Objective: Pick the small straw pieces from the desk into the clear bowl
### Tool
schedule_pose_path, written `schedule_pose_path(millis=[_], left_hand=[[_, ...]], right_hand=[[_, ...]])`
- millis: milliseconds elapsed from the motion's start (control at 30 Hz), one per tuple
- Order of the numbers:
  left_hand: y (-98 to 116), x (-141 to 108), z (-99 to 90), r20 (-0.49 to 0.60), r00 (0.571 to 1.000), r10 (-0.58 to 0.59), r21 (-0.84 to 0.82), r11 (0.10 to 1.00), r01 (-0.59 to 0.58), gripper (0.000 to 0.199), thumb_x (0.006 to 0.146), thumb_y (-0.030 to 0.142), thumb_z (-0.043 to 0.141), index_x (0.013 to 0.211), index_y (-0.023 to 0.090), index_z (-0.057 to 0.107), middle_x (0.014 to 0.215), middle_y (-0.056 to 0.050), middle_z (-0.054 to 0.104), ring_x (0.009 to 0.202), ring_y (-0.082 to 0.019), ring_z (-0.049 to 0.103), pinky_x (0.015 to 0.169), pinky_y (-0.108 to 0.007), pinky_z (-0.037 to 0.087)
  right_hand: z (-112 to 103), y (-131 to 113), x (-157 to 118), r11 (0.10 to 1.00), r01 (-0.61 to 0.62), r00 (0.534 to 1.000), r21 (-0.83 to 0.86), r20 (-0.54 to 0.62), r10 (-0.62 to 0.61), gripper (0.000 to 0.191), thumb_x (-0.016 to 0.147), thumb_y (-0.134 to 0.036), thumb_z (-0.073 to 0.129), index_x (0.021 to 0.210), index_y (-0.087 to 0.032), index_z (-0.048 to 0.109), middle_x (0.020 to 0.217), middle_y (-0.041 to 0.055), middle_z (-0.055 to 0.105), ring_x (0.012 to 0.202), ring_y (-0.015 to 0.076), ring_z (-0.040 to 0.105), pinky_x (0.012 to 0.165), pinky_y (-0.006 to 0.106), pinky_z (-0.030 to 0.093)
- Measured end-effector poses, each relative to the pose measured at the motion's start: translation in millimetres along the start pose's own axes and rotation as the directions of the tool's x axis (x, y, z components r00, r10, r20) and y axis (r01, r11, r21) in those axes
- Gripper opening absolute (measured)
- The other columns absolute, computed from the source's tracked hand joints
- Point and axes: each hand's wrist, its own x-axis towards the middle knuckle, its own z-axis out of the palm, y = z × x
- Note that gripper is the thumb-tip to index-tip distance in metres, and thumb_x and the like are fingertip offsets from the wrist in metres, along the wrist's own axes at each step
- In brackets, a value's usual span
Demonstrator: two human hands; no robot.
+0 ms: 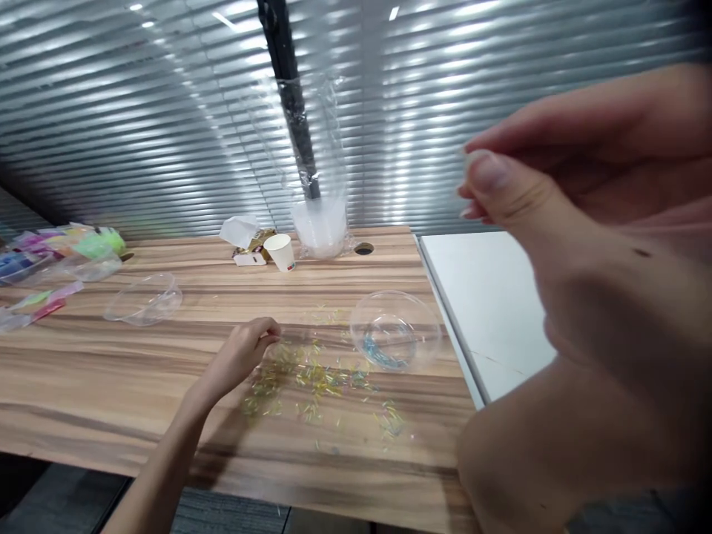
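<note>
My left hand (249, 345) is low over the wooden table, its thumb and fingers pinched together at the left edge of a scatter of small yellow and clear tube-like pieces (320, 378). Whatever it may hold is too small to make out. Close to the camera, my right hand (578, 185) is raised on the right, thumb pressed to the fingertips; nothing nameable shows in the pinch. A clear round plastic bowl (426, 337) stands right of the scatter, with blue tube-like pieces (378, 352) gathered inside. A few bluish pieces also lie among the yellow ones.
Another clear bowl (125, 308) stands on the left. Colourful bags and containers (94, 248) crowd the far left. A tissue box (253, 252), a paper cup (281, 252) and a plastic bag of white cups (322, 226) stand at the back. A white surface (478, 282) adjoins the table's right edge.
</note>
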Motion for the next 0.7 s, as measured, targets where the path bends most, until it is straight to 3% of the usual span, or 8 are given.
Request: schedule_pose_path(millis=[100,200,300,400,467,533,600,700], left_hand=[[31,16,-4.7,-0.075,0.989,0.125,-0.088,0.987,-0.131,0.014,0.084,0.021,0.045,0.076,0.019,0.056,0.071,0.000,0.063,0.065,-0.015,0.058,0.060,-0.023,0.041],[67,36,1.1,-0.120,0.960,0.252,-0.155,0.951,-0.269,0.013,0.084,0.017,0.046,0.077,0.019,0.057,0.072,0.001,0.065,0.067,-0.014,0.059,0.062,-0.022,0.042],[98,54,16.8,-0.134,0.910,0.392,-0.213,0.886,-0.412,0.016,0.083,0.009,0.047,0.078,0.018,0.059,0.074,0.000,0.065,0.070,-0.013,0.061,0.065,-0.023,0.044],[114,66,33.0,-0.120,0.843,0.524,-0.234,0.810,-0.537,0.014,0.085,0.010,0.052,0.076,0.017,0.061,0.075,-0.002,0.065,0.072,-0.014,0.061,0.066,-0.024,0.045],[114,67,39.1,-0.158,0.802,0.576,-0.219,0.772,-0.597,0.013,0.086,0.013,0.055,0.076,0.016,0.063,0.081,-0.005,0.066,0.077,-0.016,0.061,0.070,-0.026,0.046],[104,62,40.2,-0.257,0.796,0.548,-0.182,0.782,-0.596,0.013,0.089,0.017,0.054,0.080,0.017,0.064,0.086,-0.006,0.065,0.082,-0.017,0.061,0.073,-0.027,0.046],[88,52,38.3,-0.322,0.832,0.452,-0.155,0.842,-0.517,0.014,0.090,0.020,0.052,0.083,0.017,0.064,0.084,-0.006,0.064,0.078,-0.016,0.060,0.070,-0.027,0.046],[64,35,35.3,-0.203,0.924,0.324,-0.122,0.928,-0.352,0.015,0.088,0.023,0.054,0.081,0.017,0.065,0.078,-0.004,0.064,0.073,-0.017,0.060,0.066,-0.026,0.045]], right_hand=[[3,-12,4,0.992,-0.022,0.999,-0.124,-0.048,0.016,0.031,0.091,-0.015,0.053,0.106,-0.039,0.067,0.090,-0.0018,0.067,0.082,0.0177,0.064,0.070,0.031,0.054],[1,-15,5,0.989,0.005,0.998,-0.150,-0.054,-0.014,0.035,0.091,-0.012,0.051,0.109,-0.037,0.066,0.087,-0.0004,0.067,0.077,0.0183,0.065,0.066,0.032,0.054],[-4,-16,4,0.986,0.048,0.996,-0.157,-0.068,-0.060,0.029,0.091,-0.019,0.055,0.112,-0.036,0.065,0.087,0.0013,0.067,0.079,0.0203,0.064,0.067,0.034,0.054],[-9,-17,3,0.980,0.079,0.993,-0.184,-0.076,-0.094,0.026,0.091,-0.023,0.055,0.112,-0.035,0.065,0.084,0.0020,0.066,0.078,0.0198,0.063,0.065,0.033,0.054],[-12,-18,3,0.977,0.083,0.992,-0.195,-0.078,-0.100,0.025,0.092,-0.022,0.054,0.110,-0.035,0.066,0.082,0.0018,0.065,0.076,0.0192,0.063,0.065,0.032,0.053],[-14,-17,3,0.973,0.088,0.992,-0.213,-0.072,-0.105,0.023,0.092,-0.023,0.055,0.107,-0.035,0.066,0.080,0.0014,0.066,0.076,0.0201,0.063,0.063,0.033,0.053],[-16,-16,3,0.967,0.094,0.992,-0.237,-0.055,-0.110,0.019,0.091,-0.026,0.057,0.106,-0.035,0.066,0.083,0.0013,0.066,0.080,0.0225,0.064,0.064,0.035,0.053],[-16,-13,2,0.960,0.101,0.993,-0.259,-0.039,-0.115,0.020,0.089,-0.036,0.060,0.108,-0.032,0.064,0.093,0.0024,0.065,0.086,0.0250,0.064,0.069,0.038,0.055]])
